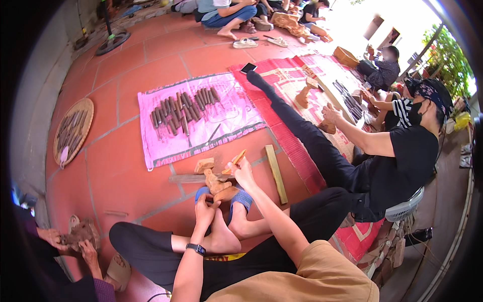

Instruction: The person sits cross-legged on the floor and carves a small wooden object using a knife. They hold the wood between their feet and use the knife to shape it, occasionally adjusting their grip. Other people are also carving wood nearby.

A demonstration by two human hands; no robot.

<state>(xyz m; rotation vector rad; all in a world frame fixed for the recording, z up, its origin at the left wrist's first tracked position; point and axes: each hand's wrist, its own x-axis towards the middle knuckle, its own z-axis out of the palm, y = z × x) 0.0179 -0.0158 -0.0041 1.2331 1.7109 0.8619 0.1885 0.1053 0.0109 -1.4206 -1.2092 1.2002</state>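
Note:
A carved wooden figure [216, 185] with a blocky end lies tilted in front of my feet. My left hand [204, 212], with a dark watch on its wrist, is closed on the figure's near end. In my right hand [243, 173] is a short yellow-orange stick-like tool [236, 160], gripped just above and to the right of the figure; its exact kind cannot be made out. Beneath the figure's far end lies a flat greyish wooden board [188, 178]. My feet wear blue slippers [243, 200], one on each side of the figure.
Many dark-handled carving tools [183, 108] lie on a pink cloth [151, 153] ahead. A wooden bar [275, 173] lies to the right. A round woven tray [86, 105] of tools rests left. A co-worker [402, 151] sits right with an outstretched leg; another person's hands [88, 251] work lower left.

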